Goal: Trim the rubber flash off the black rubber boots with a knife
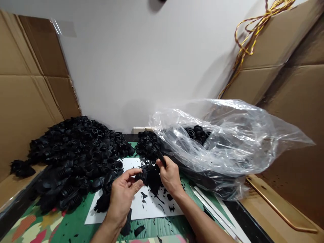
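Note:
My left hand is closed on a black ribbed rubber part, pinched between thumb and fingertips above a white sheet. Close beside it, my right hand is wrapped round a slim black handle that sticks up past the thumb. The working end of that handle does not show clearly. Under and between the hands lies a dark clump of rubber scraps, with thin black trimmings scattered over the sheet.
A large heap of black rubber parts rises at the left, and a smaller pile lies at the back. On the right stands a clear plastic bag with black parts inside. White strips and a gold phone lie near cardboard walls.

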The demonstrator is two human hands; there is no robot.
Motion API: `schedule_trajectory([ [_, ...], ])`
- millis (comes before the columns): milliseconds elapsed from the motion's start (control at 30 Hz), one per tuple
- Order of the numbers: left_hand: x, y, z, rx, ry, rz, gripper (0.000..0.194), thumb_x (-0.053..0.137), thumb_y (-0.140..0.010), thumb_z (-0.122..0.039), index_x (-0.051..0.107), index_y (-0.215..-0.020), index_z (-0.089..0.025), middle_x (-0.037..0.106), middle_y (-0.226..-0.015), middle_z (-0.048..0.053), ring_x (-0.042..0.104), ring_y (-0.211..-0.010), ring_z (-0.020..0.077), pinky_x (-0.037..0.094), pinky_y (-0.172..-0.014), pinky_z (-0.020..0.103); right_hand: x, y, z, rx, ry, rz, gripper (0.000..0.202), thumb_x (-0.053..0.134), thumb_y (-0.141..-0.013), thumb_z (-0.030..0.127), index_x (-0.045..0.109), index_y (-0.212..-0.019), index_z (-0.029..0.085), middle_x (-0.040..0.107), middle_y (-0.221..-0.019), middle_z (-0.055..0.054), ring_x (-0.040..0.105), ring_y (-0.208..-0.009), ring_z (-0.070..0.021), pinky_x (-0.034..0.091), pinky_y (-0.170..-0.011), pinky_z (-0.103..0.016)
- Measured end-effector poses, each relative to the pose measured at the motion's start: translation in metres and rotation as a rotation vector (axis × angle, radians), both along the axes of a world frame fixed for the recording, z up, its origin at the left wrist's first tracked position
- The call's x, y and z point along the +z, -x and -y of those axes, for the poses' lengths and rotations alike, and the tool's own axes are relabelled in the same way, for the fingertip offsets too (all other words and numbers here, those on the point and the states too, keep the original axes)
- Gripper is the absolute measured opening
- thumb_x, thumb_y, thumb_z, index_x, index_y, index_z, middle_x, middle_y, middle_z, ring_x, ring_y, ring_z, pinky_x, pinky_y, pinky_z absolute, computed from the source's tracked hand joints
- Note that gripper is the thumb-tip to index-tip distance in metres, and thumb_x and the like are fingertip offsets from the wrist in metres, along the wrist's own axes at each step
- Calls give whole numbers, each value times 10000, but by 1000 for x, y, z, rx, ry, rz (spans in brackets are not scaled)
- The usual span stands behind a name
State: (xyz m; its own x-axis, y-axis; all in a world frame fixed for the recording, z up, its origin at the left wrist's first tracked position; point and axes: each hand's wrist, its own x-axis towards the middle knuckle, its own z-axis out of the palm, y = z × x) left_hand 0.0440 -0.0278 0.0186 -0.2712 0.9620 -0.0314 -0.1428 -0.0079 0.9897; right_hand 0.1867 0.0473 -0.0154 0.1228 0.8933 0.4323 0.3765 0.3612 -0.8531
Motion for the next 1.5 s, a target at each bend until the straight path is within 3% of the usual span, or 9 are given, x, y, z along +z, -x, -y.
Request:
schedule_trajectory([
  [100, 0, 11, -11, 5, 11, 171, 396, 812, -513, -192, 738, -902, -180, 704, -829, 52, 603, -747, 157, 465, -673, 226, 4, 6, 4, 59, -27, 1, 204, 483, -761, 283, 504, -576, 201, 476, -537, 24, 426, -509, -138, 334, -513, -248],
  [300, 3, 15, -15, 40, 127, 341, 337, 826, -462, -209, 757, -785, -145, 600, -662, -1, 483, -519, 76, 429, -481, 197, -2, 7, 1, 179, 53, 31, 182, 505, -767, 254, 566, -607, 189, 523, -573, 14, 483, -550, -151, 364, -537, -252],
  [567, -4, 7, -16, 95, 64, 178, 361, 839, -409, -150, 743, -756, -122, 665, -616, 4, 533, -502, 91, 439, -483, 193, 15, 11, 15, 231, -63, -66, 107, 557, -752, 161, 660, -761, 193, 620, -764, -26, 585, -723, -174, 444, -654, -269],
  [800, -10, 9, -17, 118, 191, 440, 208, 800, -601, -209, 623, -637, -105, 587, -529, -7, 575, -433, 111, 433, -363, 183, 22, 15, 25, 305, 42, -141, 92, 566, -767, 210, 644, -727, 183, 613, -718, -16, 573, -661, -158, 444, -601, -254],
  [967, -19, 10, -18, 172, 217, 491, 328, 802, -599, -356, 573, -636, -123, 577, -484, -3, 535, -373, 103, 378, -315, 178, 19, 20, 32, 465, -43, -99, 212, 640, -684, 120, 673, -872, 209, 623, -833, -28, 590, -755, -167, 464, -633, -248],
  [1067, -20, 9, -17, 136, 256, 426, 447, 815, -500, -480, 548, -603, -137, 568, -447, -6, 493, -325, 88, 316, -294, 166, 15, 28, 35, 507, -148, -27, 348, 588, -677, 54, 683, -961, 231, 605, -843, -40, 589, -754, -167, 469, -636, -251],
  [1200, -13, 6, -13, 80, 210, 256, 483, 763, -515, -564, 554, -583, -134, 533, -418, -16, 477, -322, 85, 281, -296, 163, 11, 33, 34, 436, -88, -146, 197, 601, -702, 130, 703, -852, 206, 610, -713, -21, 571, -630, -155, 461, -586, -261],
  [1367, -8, 3, -12, 41, 56, 135, 469, 835, -489, -313, 646, -884, -146, 664, -695, 11, 552, -486, 102, 389, -401, 190, 9, 28, 29, 459, 299, -473, 171, 640, -693, 256, 698, -827, 169, 623, -619, -9, 559, -532, -157, 468, -530, -283],
  [1500, -11, 3, -13, 22, 47, 47, 384, 788, -516, -197, 681, -879, -132, 624, -563, -20, 491, -469, 86, 378, -438, 189, 10, 24, 28, 419, 177, -387, 159, 639, -691, 205, 718, -828, 192, 638, -746, -32, 598, -692, -179, 487, -638, -291],
])
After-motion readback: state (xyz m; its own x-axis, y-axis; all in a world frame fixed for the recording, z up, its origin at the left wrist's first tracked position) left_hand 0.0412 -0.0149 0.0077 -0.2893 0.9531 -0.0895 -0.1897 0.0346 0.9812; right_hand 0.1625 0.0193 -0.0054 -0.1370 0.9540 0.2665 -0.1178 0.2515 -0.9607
